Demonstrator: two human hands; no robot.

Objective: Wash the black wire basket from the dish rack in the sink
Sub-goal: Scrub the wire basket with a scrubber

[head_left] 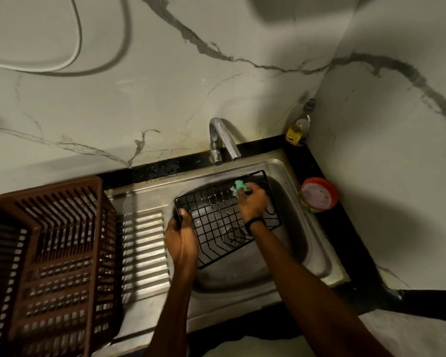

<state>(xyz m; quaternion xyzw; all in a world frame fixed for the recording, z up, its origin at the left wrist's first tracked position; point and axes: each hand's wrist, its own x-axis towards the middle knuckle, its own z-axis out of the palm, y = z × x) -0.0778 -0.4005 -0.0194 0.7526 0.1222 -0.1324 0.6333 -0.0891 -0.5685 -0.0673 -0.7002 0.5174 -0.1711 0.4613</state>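
Nearest, at left, the brown dish rack (49,253) stands on the drainboard. Beyond it, the left hand (180,228) has its fingers curled round the left edge of the black wire basket (216,222), steadying it inside the sink (317,243) bowl. Farther in, the right hand (252,202) clutches a green scrubber (240,186) against the basket's far wires. Assessed step: scrubbing, under way. The next move likely calls for working the near wires, then rinsing under the tap (223,140), which shows no running water.
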